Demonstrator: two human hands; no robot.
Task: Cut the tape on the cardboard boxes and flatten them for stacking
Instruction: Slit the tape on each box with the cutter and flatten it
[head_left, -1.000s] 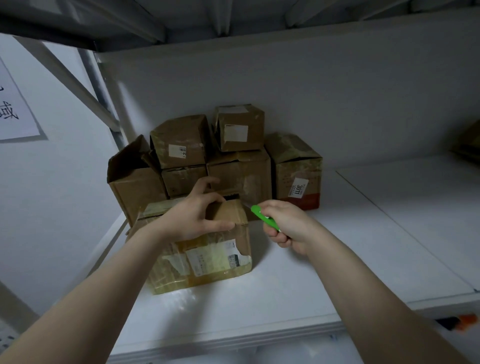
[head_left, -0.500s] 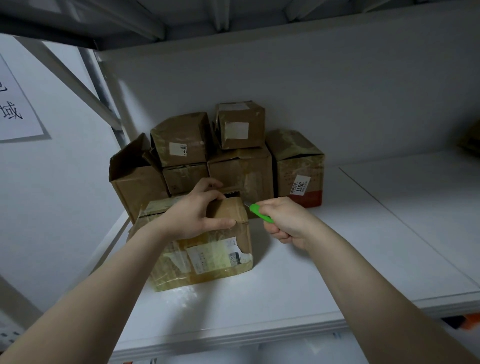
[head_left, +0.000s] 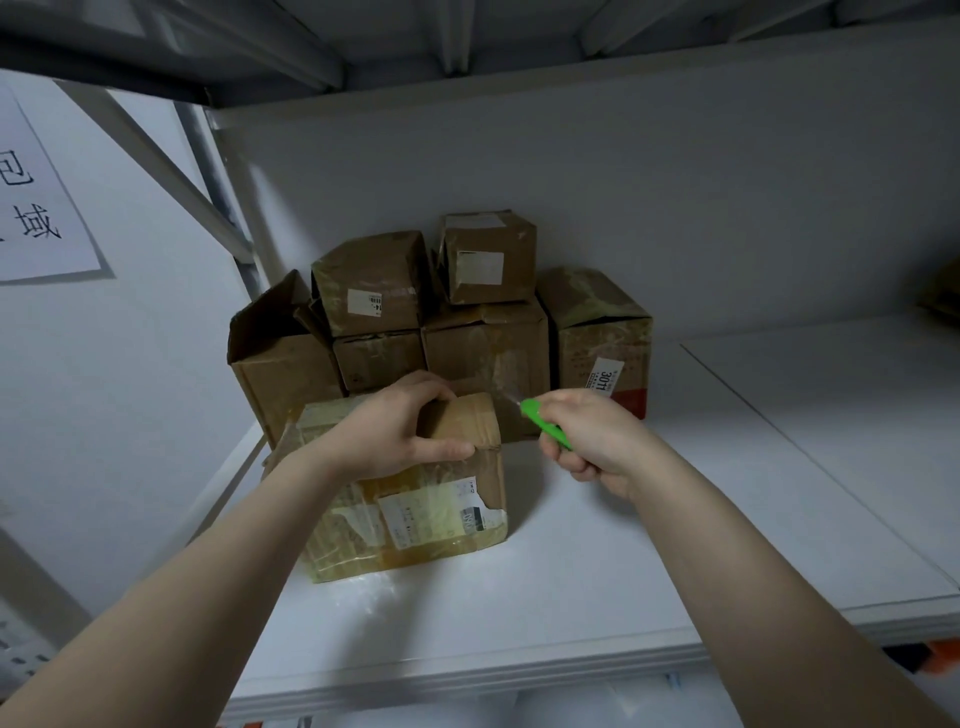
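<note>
The box (head_left: 441, 519) in hand sits on the white shelf (head_left: 597, 571), at 6 o'clock from the pile (head_left: 483, 353) of other boxes stacked against the back wall. The left hand (head_left: 389, 434) grips the box top, thumb along the near edge and fingers curled over the far one, holding it down. The right hand (head_left: 592, 441) is closed round a green cutter (head_left: 543, 426), which comes in from 3 o'clock. Its tip points at the top right corner of the box, close to the tape (head_left: 470, 415); whether the blade touches cannot be told.

The step looks to be the start of a cut on this first box, with no box yet flattened. The next move calls for setting the blade into the tape seam and drawing it shallow along the top. The holding thumb should stay out of its path, and the left hand should press firmly so the box does not slide.
</note>
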